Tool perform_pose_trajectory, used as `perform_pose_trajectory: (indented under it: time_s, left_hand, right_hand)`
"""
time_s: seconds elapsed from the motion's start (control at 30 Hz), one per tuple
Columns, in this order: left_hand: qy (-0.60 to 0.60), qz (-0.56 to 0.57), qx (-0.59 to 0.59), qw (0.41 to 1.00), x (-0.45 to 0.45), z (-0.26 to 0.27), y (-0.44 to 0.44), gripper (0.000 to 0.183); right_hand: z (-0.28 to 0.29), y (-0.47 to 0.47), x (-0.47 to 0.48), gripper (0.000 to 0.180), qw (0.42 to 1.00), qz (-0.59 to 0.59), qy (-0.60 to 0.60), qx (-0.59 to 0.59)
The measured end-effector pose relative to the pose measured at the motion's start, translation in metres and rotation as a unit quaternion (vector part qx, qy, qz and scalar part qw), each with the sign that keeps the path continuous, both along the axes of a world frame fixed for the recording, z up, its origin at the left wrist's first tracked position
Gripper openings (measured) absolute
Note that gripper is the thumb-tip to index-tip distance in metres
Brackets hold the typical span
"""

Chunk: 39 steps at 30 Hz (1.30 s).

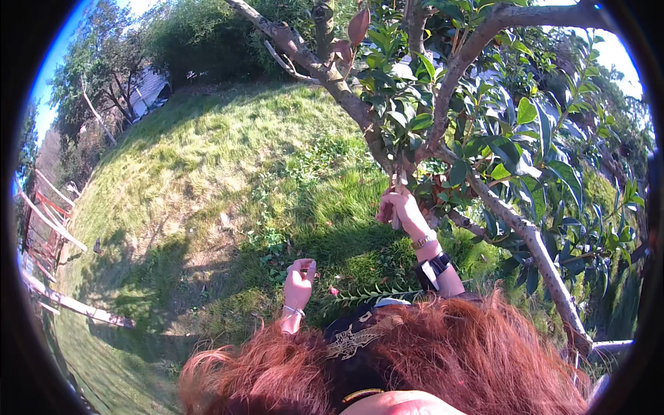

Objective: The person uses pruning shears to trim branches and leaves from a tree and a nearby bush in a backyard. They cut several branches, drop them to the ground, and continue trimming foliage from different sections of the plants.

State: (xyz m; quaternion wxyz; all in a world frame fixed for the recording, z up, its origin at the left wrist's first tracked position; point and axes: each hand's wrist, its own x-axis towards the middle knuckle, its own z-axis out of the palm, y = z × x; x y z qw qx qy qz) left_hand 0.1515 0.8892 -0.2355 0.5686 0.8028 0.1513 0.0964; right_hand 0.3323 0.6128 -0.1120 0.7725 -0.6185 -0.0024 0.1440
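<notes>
My right hand (398, 207) is raised to the fork of a small tree, its fingers closed around a thin pale upright piece, perhaps a stem or stick, just below where the branches (378, 140) meet. A bracelet and a dark band are on that arm. My left hand (300, 277) hangs over the grass with curled fingers, thumb and fingertips apart, and nothing clear is held in it. A leafy green sprig (373, 295) lies across in front of my chest, with a small pink thing (333, 291) near its left end.
Thick branches with broad leaves spread above and to the right; one long bare limb (529, 233) slopes down at the right. Sunlit grass (233, 140) slopes away at the left. Cut pale branches (78, 301) lie at the far left. Long reddish hair hangs along the bottom.
</notes>
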Motion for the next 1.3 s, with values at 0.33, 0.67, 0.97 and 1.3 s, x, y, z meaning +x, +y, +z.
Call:
perform_pose_trajectory:
  time_s: [0.33,0.67,0.97,1.3]
  left_hand:
    - [0.058,0.009,-0.046,0.997,-0.016,0.036,-0.014,0.029]
    - [0.104,-0.126,-0.374,0.913,-0.028,0.017,-0.038,0.063]
    - [0.002,0.175,-0.562,0.809,-0.1,0.01,-0.016,0.034]
    - [0.016,0.253,-0.562,0.788,-0.204,-0.011,0.029,0.038]
  right_hand:
    - [-0.013,-0.003,0.024,0.026,0.996,-0.035,0.019,0.083]
    - [-0.078,0.092,-0.115,0.045,0.857,0.248,-0.201,-0.404]
    - [0.074,0.152,-0.11,0.062,0.792,0.434,-0.301,-0.306]
    - [0.218,0.209,-0.083,0.1,0.75,0.051,-0.659,0.043]
